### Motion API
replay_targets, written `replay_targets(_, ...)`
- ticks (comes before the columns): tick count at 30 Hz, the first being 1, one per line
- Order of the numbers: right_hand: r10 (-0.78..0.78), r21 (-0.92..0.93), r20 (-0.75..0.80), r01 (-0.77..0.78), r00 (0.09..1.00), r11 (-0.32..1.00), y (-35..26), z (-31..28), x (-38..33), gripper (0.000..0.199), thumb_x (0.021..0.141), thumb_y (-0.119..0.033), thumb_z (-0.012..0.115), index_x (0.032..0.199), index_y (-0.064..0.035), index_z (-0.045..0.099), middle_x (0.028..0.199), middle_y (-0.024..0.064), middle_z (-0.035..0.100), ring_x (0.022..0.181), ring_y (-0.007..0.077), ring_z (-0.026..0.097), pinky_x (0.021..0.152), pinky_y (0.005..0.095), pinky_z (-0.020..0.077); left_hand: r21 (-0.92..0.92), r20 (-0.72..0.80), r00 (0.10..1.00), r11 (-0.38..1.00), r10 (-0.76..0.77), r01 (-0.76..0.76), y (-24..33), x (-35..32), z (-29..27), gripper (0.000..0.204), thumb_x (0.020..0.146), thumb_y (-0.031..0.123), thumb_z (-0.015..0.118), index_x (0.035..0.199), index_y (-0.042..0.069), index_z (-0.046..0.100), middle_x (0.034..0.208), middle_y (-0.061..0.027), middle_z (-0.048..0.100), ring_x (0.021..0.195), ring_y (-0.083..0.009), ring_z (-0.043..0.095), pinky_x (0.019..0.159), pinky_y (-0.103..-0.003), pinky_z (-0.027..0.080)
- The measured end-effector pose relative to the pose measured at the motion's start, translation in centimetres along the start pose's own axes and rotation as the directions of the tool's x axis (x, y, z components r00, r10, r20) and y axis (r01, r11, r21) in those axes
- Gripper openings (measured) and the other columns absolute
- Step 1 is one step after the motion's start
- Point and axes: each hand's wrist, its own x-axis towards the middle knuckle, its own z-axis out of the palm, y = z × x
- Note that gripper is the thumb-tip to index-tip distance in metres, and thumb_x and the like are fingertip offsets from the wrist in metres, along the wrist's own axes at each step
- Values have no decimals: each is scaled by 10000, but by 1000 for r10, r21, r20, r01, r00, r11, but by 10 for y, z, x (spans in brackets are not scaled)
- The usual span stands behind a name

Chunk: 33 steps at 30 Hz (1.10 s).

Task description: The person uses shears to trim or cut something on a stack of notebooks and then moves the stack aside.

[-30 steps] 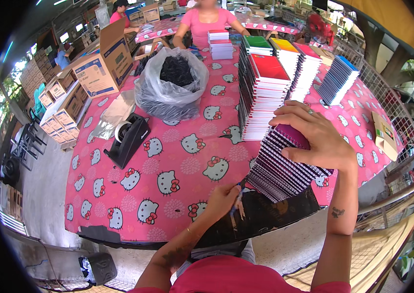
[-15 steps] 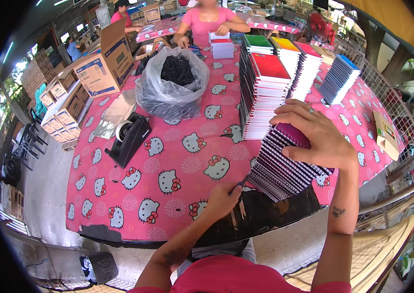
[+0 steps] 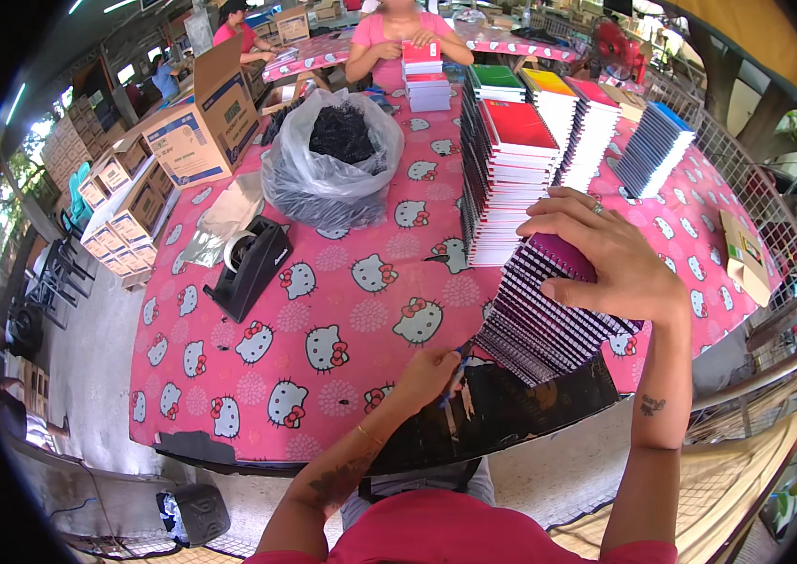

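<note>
A tilted stack of purple spiral notebooks [image 3: 549, 324] stands at the table's near right, its coil-bound edges fanned toward me. My right hand [image 3: 605, 254] spans the top of this stack, fingers over the far side and thumb on the near side. In my left hand [image 3: 429, 376] is a small pair of pliers [image 3: 456, 374] with blue handles. Its dark tip reaches the lower left corner of the stack's coils; whether it touches a wire is too small to tell. Just beyond stands a tall stack of red-covered notebooks [image 3: 516, 183].
Green [image 3: 495, 80], yellow [image 3: 549, 89] and blue notebook stacks [image 3: 654, 150] stand farther back. Left of centre are a black tape dispenser [image 3: 248, 268], a clear bag of black coils [image 3: 333, 160] and a cardboard box [image 3: 201, 132]. Across the table, a co-worker [image 3: 398, 47] handles red notebooks.
My left hand has turned slightly, and the pliers' blue handles now show below it. My right hand stays on the stack. The co-worker has raised a red notebook upright.
</note>
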Motion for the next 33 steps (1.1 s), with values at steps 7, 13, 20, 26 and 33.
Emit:
replay_targets(7, 0, -6, 1, 0, 1000, 1000, -1, -2, -1, 512, 736, -328, 670, 1206, -160, 558, 1302, 56, 520, 1297, 296, 418, 1055, 499, 336, 407, -3, 955, 873, 295, -268, 0, 5, -7, 321, 948, 243, 487, 1055, -48, 571, 897, -145, 671, 699, -260, 679, 596, -361, 538)
replay_targets(13, 21, 24, 55, -23, 998, 999, -2, -4, 1, 553, 725, -285, 708, 1237, -159, 542, 1351, 65, 490, 1349, 321, 361, 1063, 494, 310, -362, 85, 990, 923, -109, 132, -2, 5, -7, 300, 949, 240, 491, 1014, -41, 570, 877, -152, 662, 759, -285, 695, 644, -379, 572)
replay_targets(20, -18, 3, -36, 18, 999, 1000, 3, 2, -1, 511, 730, -324, 674, 1202, -168, 554, 1286, 43, 528, 1290, 295, 426, 1034, 504, 349, 378, -5, 985, 912, 175, -160, 1, 9, -3, 316, 952, 266, 483, 971, -33, 586, 813, -129, 657, 674, -254, 673, 580, -371, 538)
replay_targets(26, 11, 29, 16, -12, 1000, 1000, 0, -4, -2, 517, 735, -308, 683, 1210, -155, 551, 1295, 49, 521, 1297, 297, 414, 1048, 487, 337, 226, -10, 996, 970, 90, -85, 0, 11, -7, 309, 947, 267, 479, 993, -19, 585, 833, -141, 662, 715, -281, 687, 613, -390, 557)
replay_targets(33, -16, 31, -1, 16, 1000, 999, 6, 2, 2, 584, 782, -407, 685, 1290, -165, 526, 1369, 101, 486, 1327, 334, 387, 1071, 471, 318, -404, 167, 981, 901, -100, 160, -8, 12, -13, 332, 925, 291, 481, 1067, -7, 523, 895, -169, 658, 752, -289, 700, 624, -400, 574)
